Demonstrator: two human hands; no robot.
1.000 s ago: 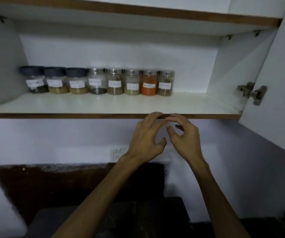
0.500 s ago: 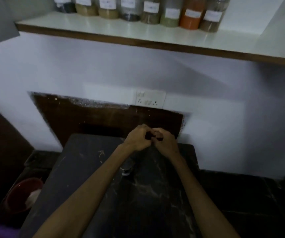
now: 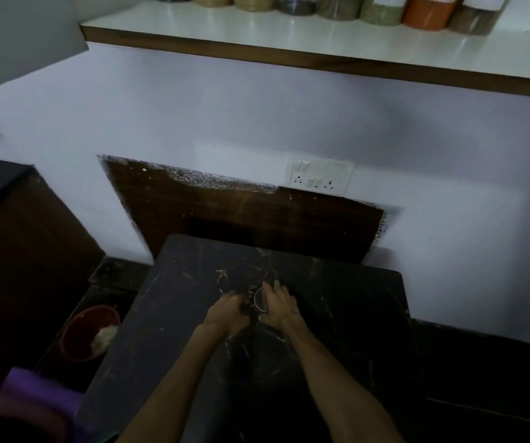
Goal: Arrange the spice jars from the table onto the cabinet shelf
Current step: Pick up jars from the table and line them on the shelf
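Observation:
A row of several spice jars (image 3: 382,11) stands at the back of the white cabinet shelf (image 3: 289,33) at the top; only their lower halves show, among them an orange one (image 3: 426,14). Below, on the dark marble table (image 3: 347,302), a small spice jar (image 3: 259,300) shows only the curved rim of its metal lid. My left hand (image 3: 228,311) and my right hand (image 3: 278,303) press against it from either side, fingers curled around it. The jar's body is hidden in the dark between my hands.
A white socket plate (image 3: 319,177) sits on the wall above a brown panel. A red bucket (image 3: 88,334) stands on the floor left of the table. The open cabinet door (image 3: 17,33) hangs at the upper left. Purple cloth (image 3: 40,391) lies at the lower left.
My view has dropped from the shelf to the table. Both hands came down from the shelf edge to the table top and closed around a jar there.

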